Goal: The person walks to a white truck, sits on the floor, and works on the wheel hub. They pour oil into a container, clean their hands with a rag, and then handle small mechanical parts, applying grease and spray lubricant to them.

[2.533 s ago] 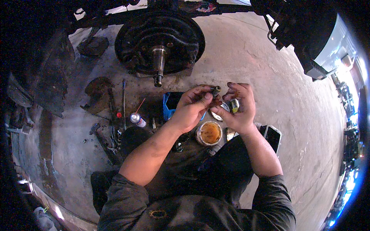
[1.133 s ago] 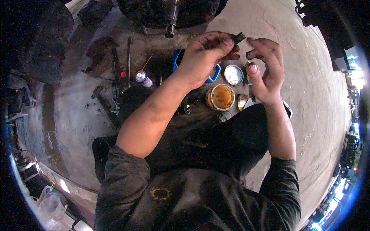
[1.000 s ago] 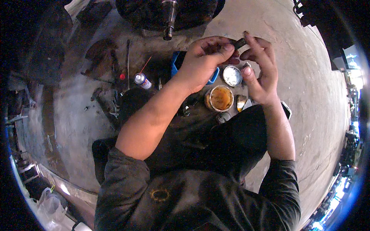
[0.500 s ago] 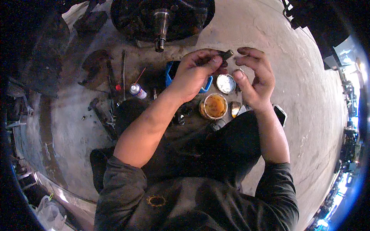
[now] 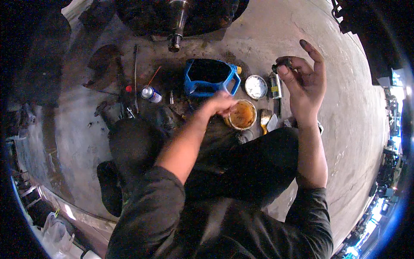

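Note:
My left hand [image 5: 222, 103], smeared by motion, is at the rim of an open round tub of amber grease [image 5: 242, 115]; its fingers do not show clearly. Farther right, my right hand [image 5: 307, 84] is raised, pinching a small dark greasy metal part [image 5: 283, 64] between thumb and fingers, with the index finger stretched up. The part's exact kind cannot be made out. Beyond the tub lies a white round lid [image 5: 256, 87]. A brush [image 5: 265, 120] with a yellow handle lies just right of the tub.
A blue jug [image 5: 233, 86] with a cut-open side and yellow cap lies beyond my left hand. A spray can with a red straw [image 5: 152, 94] stands left. A silver can [image 5: 276, 86] lies by the lid. A metal spindle [image 5: 177, 26] juts out at the top.
The small dark part was in my left hand and is now in my right. My left hand has moved down to the grease tub; my right has moved slightly right.

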Demonstrator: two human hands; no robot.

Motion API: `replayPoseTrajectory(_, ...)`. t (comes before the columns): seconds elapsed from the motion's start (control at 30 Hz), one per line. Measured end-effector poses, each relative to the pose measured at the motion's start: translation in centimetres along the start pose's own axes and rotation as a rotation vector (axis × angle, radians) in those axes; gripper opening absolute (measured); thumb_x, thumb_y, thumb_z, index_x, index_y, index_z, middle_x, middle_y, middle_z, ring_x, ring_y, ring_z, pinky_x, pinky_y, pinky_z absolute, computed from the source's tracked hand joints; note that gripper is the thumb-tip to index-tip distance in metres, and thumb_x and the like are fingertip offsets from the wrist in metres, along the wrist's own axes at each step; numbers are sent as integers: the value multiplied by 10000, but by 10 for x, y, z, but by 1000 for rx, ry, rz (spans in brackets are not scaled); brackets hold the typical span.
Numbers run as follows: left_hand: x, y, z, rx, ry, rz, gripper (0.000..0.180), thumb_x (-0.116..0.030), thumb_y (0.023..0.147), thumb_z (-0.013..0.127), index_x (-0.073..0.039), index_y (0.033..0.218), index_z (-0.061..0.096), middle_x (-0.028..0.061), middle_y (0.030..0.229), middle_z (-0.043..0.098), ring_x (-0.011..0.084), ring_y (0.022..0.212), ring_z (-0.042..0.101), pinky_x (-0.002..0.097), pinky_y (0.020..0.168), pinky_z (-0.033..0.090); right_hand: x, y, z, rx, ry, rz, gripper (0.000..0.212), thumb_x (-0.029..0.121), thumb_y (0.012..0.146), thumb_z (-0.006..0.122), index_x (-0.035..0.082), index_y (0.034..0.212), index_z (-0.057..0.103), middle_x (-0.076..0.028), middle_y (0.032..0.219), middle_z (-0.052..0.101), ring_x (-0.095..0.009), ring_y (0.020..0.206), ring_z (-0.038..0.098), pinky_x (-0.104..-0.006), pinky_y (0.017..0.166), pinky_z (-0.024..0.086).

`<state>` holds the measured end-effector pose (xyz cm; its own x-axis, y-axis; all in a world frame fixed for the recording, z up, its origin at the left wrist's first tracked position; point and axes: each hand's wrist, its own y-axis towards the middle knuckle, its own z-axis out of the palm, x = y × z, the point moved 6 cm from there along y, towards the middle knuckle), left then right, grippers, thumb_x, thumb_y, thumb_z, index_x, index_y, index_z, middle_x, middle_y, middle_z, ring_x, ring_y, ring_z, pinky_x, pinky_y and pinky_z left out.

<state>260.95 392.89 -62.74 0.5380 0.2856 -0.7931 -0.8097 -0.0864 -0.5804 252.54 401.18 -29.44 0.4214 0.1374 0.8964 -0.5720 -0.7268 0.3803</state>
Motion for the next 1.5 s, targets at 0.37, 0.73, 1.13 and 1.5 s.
replayPoseTrajectory(0.37, 182, 52, -16, -876, 996, -197, 640, -219, 710, 828, -53, 1224, 485, 148, 1238, 517, 332, 1288, 401, 414, 1081, 363, -12, 7, 10, -17, 117, 131, 706, -91, 881, 596, -34, 1463, 201, -126, 999, 605, -233, 935, 655, -330, 828, 538)
replayPoseTrajectory(0.73, 241, 70, -12, -954, 936, 88, 541, -128, 706, 785, -31, 1174, 531, 173, 1140, 617, 343, 1175, 517, 437, 1012, 417, -18, 13, 15, 69, 98, 10, 711, -76, 892, 595, -28, 1474, 190, -120, 996, 611, -205, 903, 637, -319, 831, 529)
replayPoseTrajectory(1.13, -51, -101, 1, -1142, 475, 879, 483, -78, 688, 826, -50, 1103, 581, 149, 1064, 630, 314, 1018, 617, 380, 888, 483, -44, 24, -30, -106, 73, 77, 614, -42, 910, 596, 36, 1444, 304, -133, 1018, 646, -195, 940, 641, -313, 829, 535)
replayPoseTrajectory(1.5, -190, -300, 65, -1063, 579, 1393, 477, -42, 622, 863, -18, 1020, 601, 125, 1022, 636, 249, 923, 634, 342, 838, 513, -33, 8, -30, 4, -122, -7, 540, -19, 917, 577, 78, 1412, 386, -121, 1007, 679, -175, 897, 645, -303, 823, 503)
